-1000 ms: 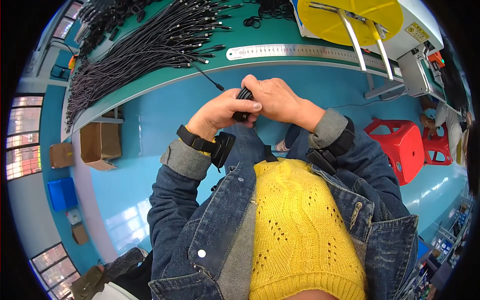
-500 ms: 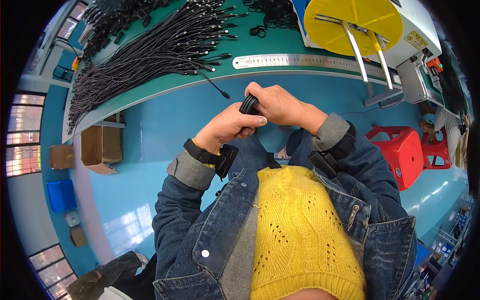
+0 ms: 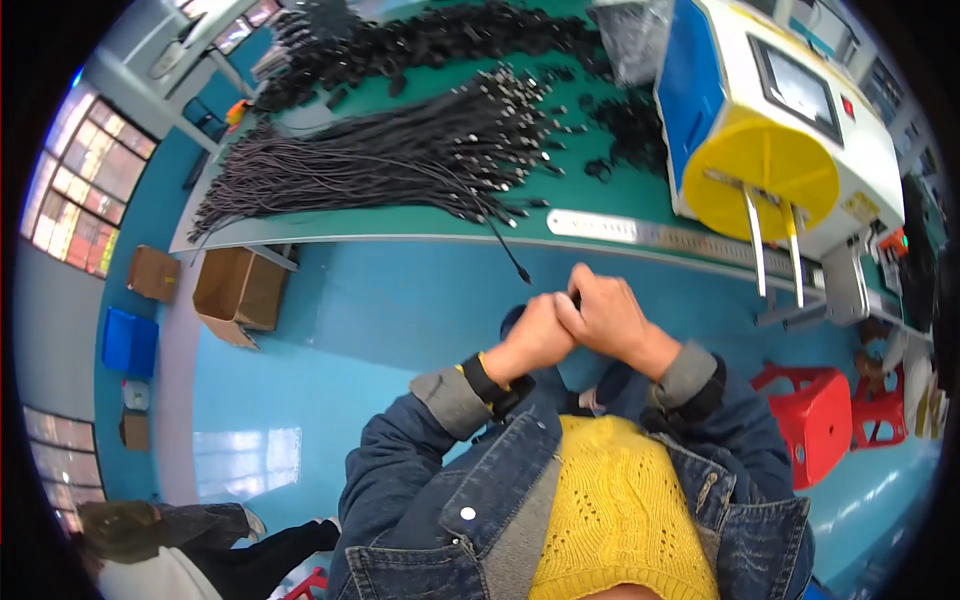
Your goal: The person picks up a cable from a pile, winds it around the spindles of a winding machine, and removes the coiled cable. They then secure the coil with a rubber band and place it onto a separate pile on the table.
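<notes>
My left hand point(image 3: 543, 332) and my right hand point(image 3: 612, 316) are closed and pressed together in front of my body, just short of the table's edge. Between them a small dark bit of a coiled black cable point(image 3: 575, 299) shows; the rest is hidden by my fingers. Beyond the hands, a big bundle of black cables point(image 3: 350, 165) with metal-tipped plugs lies on the green tabletop point(image 3: 400, 222). One cable end point(image 3: 522, 274) hangs over the front edge, close to my left hand. A steel ruler point(image 3: 640, 234) lies along that edge.
A white and blue machine point(image 3: 690, 85) with a yellow disc point(image 3: 760, 205) and two metal rods stands at the right. Black coiled cables point(image 3: 440, 40) are heaped at the back. A red stool point(image 3: 815, 425) is at the right, a cardboard box point(image 3: 240, 285) under the table's left.
The view has tilted up, showing more of the table and machine. My hands have closed further round the coiled cable, which was plainly visible between them before. A person's clothing shows more at lower left.
</notes>
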The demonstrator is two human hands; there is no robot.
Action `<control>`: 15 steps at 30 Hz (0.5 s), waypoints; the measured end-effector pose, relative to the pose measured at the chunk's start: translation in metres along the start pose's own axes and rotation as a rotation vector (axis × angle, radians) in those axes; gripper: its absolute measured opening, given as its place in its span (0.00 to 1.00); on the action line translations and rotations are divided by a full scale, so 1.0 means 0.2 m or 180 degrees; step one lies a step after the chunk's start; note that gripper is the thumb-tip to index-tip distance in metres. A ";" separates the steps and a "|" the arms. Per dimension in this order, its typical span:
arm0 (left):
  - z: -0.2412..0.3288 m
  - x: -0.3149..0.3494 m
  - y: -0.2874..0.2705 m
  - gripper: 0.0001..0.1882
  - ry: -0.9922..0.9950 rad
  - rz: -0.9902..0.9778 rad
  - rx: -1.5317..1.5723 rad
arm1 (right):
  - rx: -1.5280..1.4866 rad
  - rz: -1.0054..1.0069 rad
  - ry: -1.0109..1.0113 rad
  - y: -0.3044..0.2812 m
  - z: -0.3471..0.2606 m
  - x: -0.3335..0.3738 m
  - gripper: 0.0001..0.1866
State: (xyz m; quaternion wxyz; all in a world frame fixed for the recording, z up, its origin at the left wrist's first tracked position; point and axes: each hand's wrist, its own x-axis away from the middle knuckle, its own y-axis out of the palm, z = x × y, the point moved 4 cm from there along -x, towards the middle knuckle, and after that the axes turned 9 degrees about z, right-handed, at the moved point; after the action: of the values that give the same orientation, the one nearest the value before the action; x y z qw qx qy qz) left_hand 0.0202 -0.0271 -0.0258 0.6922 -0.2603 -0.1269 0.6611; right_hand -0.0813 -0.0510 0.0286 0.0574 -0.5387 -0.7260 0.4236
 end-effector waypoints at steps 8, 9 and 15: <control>-0.03 0.08 0.01 0.13 -0.1825 -0.1439 0.1506 | -0.0149 -0.1431 0.0732 0.05 0.11 0.04 0.22; -0.05 0.09 -0.02 0.13 -0.2087 -0.1796 0.1232 | -0.0446 -0.1752 0.0973 0.05 0.14 0.06 0.22; -0.02 -0.50 -0.66 0.09 -0.0520 -0.0922 0.0229 | 0.0297 -0.2040 0.0331 -0.14 0.38 0.09 0.18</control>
State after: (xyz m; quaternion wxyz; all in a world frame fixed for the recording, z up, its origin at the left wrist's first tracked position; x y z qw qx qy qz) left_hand 0.1248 -0.1250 0.0584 0.7764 -0.1597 -0.1952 0.5775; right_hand -0.1497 -0.0805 -0.0077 0.2495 -0.3005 -0.8345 0.3886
